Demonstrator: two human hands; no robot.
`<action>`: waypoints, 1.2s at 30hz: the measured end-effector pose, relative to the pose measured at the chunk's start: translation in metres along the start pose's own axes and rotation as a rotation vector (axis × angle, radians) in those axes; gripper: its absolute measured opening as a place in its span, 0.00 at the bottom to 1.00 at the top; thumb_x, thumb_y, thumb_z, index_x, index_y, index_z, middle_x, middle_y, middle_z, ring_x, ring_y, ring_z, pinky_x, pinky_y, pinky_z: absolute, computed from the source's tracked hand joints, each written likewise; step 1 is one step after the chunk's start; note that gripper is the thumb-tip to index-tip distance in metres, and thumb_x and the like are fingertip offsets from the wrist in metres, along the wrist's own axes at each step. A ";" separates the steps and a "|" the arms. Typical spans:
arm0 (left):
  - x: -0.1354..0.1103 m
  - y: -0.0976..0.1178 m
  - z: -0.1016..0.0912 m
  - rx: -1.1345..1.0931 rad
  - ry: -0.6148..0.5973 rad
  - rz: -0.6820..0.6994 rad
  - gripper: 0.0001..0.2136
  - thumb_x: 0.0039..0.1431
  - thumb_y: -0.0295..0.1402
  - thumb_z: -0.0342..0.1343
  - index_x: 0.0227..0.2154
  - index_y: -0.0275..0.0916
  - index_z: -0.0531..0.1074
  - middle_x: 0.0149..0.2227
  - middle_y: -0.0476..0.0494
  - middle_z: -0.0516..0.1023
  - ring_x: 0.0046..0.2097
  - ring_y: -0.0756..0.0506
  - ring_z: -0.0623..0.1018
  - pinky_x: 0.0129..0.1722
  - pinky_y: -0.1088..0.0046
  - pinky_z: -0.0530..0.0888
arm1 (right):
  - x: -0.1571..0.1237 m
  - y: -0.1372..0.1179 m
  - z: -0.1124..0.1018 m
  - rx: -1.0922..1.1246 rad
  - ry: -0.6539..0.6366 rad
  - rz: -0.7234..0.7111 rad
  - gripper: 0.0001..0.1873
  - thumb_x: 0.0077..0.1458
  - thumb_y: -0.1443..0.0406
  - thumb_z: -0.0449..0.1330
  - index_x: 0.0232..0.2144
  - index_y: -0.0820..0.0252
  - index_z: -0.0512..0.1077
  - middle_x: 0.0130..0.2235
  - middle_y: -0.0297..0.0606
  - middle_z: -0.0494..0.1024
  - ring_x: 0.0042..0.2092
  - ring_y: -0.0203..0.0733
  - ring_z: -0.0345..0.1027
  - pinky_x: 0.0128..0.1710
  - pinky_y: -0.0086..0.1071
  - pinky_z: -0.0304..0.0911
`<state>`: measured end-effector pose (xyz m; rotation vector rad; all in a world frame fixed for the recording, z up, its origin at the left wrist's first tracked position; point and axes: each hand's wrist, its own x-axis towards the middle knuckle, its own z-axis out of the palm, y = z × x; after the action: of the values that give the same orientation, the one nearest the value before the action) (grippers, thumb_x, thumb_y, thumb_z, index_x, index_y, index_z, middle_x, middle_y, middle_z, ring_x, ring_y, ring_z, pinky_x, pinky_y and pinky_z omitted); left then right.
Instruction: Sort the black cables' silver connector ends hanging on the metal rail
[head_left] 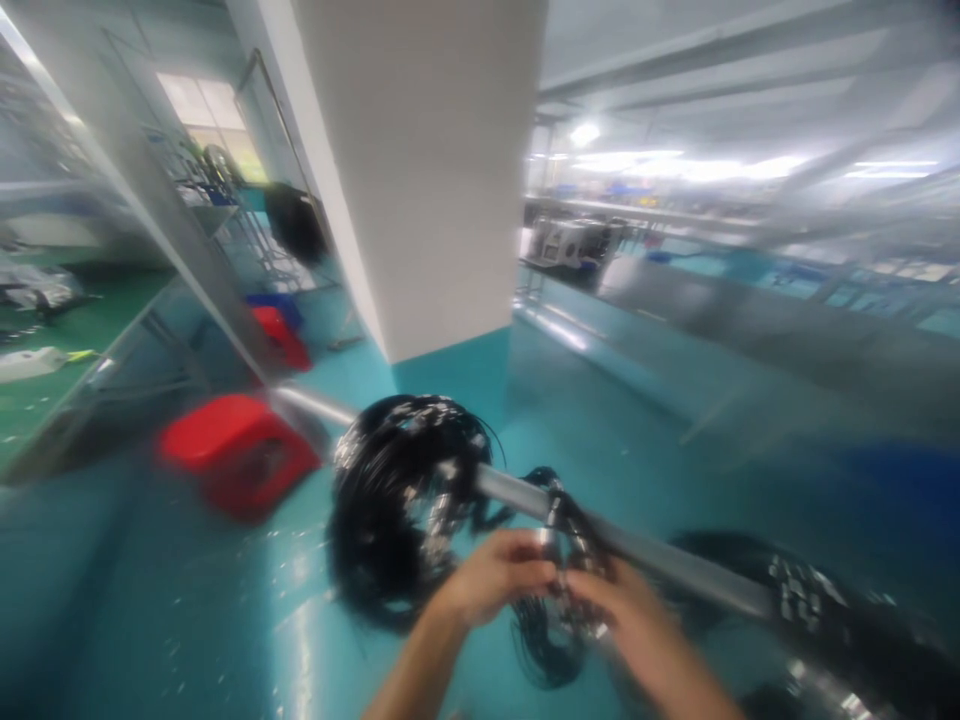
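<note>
A small bundle of black cables [551,650] with shiny metallic ends hangs from a horizontal metal bar [517,491]. Just below the bar, my left hand [504,577] pinches the bundle's metallic part from the left, thumb and fingers closed. My right hand [624,602] grips the same bundle from the right, its fingertips partly hidden and blurred. To the left, a large coil of black cables [375,510] hangs over the bar. Further right, another dark cable bundle [847,620] hangs on it, smeared by motion.
A white pillar [427,180] with a teal base stands ahead. Red stools [240,450] sit on the teal floor at left, beside a green-topped workbench [112,310] and a slanted metal post [157,210]. A long grey table [690,300] with a machine [566,243] runs along the right.
</note>
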<state>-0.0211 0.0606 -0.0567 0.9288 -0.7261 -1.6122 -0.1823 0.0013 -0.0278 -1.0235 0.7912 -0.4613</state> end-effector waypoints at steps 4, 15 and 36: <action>0.001 -0.001 -0.003 0.043 0.009 -0.007 0.11 0.46 0.32 0.61 0.33 0.32 0.74 0.31 0.44 0.75 0.32 0.49 0.74 0.36 0.71 0.70 | 0.002 0.003 -0.002 -0.049 0.010 0.009 0.14 0.44 0.62 0.63 0.35 0.63 0.71 0.29 0.36 0.76 0.33 0.45 0.69 0.35 0.37 0.62; 0.001 -0.002 -0.001 0.052 0.027 0.005 0.12 0.46 0.33 0.61 0.34 0.33 0.74 0.32 0.42 0.77 0.34 0.46 0.76 0.37 0.68 0.70 | 0.002 0.001 0.003 -0.024 0.152 0.004 0.06 0.43 0.63 0.59 0.25 0.62 0.72 0.22 0.33 0.70 0.24 0.37 0.61 0.24 0.30 0.58; 0.006 -0.007 0.008 -0.065 0.078 -0.018 0.07 0.43 0.30 0.63 0.25 0.33 0.73 0.24 0.49 0.73 0.27 0.52 0.71 0.32 0.73 0.66 | 0.003 0.005 -0.002 -0.092 0.050 -0.003 0.17 0.42 0.65 0.64 0.38 0.60 0.72 0.34 0.36 0.77 0.37 0.46 0.69 0.38 0.37 0.61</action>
<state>-0.0318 0.0564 -0.0598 0.9483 -0.6099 -1.5973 -0.1819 0.0003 -0.0336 -1.1019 0.8617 -0.4575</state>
